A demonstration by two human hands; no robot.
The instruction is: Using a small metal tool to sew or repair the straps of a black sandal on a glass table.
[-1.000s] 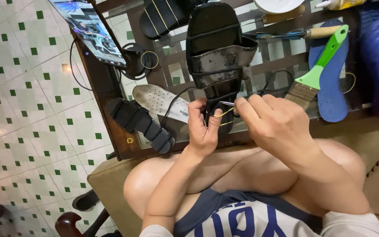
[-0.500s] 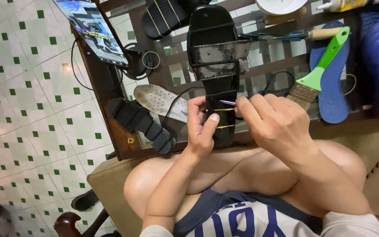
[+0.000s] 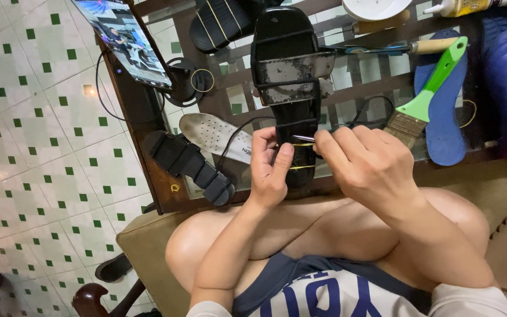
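Note:
A black sandal [image 3: 286, 70] lies sole-up on the glass table in front of me, with a worn grey patch across its middle and yellow rubber bands [image 3: 302, 167] around its near end. My left hand [image 3: 270, 170] grips the near end of the sandal, thumb on top. My right hand [image 3: 366, 165] pinches a thin dark tool or cord end [image 3: 301, 138] against the sandal beside a yellow band. A black cord [image 3: 239, 135] loops from the sandal toward the left.
On the table: a white perforated insole [image 3: 215, 136], a black strap piece [image 3: 189, 165], a green-handled brush [image 3: 426, 100], a blue insole [image 3: 444, 123], another black sandal [image 3: 224, 23], a tablet [image 3: 127, 41], a white bowl [image 3: 374, 7], a glue bottle [image 3: 470, 6]. Green-dotted tile floor lies left.
The sandal has been drawn slightly nearer and lower in view. My right hand has shifted a little left along the sandal, fingers now pinching at the yellow band.

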